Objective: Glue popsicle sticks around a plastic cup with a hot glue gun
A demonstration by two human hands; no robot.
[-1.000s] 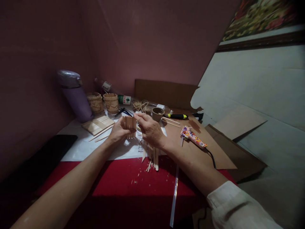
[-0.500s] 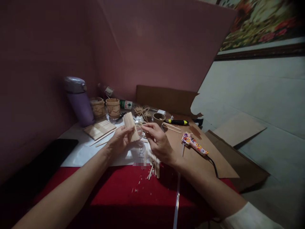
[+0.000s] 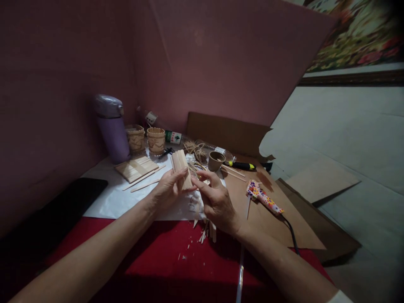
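The left grip (image 3: 167,188) is closed on a tilted panel of pale, flat wooden sticks (image 3: 180,163); beside it, the loosely curled right grip (image 3: 218,203) has reached the panel's edge, apparently steadying it, its hold unclear.

Stick panel (image 3: 181,169) gripped in left hand (image 3: 170,185), tilted; its lower edge met by fingers of right hand (image 3: 217,202). Glue gun (image 3: 263,198) laid on cardboard (image 3: 280,229), right side. Purple bottle (image 3: 112,130) stood beside two stick-covered cups (image 3: 155,142), far left of bench (image 3: 151,252).
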